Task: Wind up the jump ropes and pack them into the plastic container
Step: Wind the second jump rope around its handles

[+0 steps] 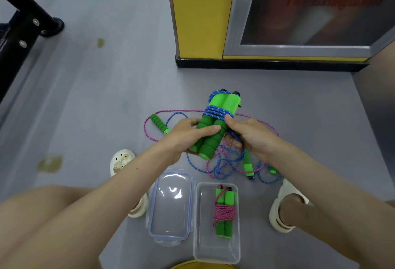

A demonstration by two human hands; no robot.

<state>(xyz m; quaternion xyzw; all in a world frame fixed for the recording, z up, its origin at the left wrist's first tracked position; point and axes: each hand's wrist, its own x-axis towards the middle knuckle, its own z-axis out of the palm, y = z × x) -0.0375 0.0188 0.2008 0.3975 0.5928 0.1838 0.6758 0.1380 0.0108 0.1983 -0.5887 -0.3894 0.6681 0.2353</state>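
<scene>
Left hand: the left hand is curled round the two green foam handles of the blue jump rope, thumb lying across the top. It holds them side by side above the floor.
Right hand: the right hand touches the handles on their right side, with its thumb near the coil. Its lower fingers are closed on a strand of the blue cord.
Blue jump rope: several turns of cord are wrapped round the pair of handles below their lighter green caps. The remaining cord hangs from the right hand and lies in loose loops on the floor.
Loose pink jump rope: its cord lies in a wide loop under and around the hands, tangled with the blue loops. One green handle lies left of the left hand and another lies below the right hand.
Plastic container: the clear plastic container sits open on the floor between the person's feet, nearer than the hands.
Container contents: one wound pink jump rope lies inside, toward the right wall. Its two green handles are together and the cord is coiled round their middle.
Lid: the clear lid lies just left of the container, touching or nearly touching it.
Feet: a pale sandal is on the left and another on the right.
Background: a yellow cabinet with a glass door stands beyond the ropes.
</scene>
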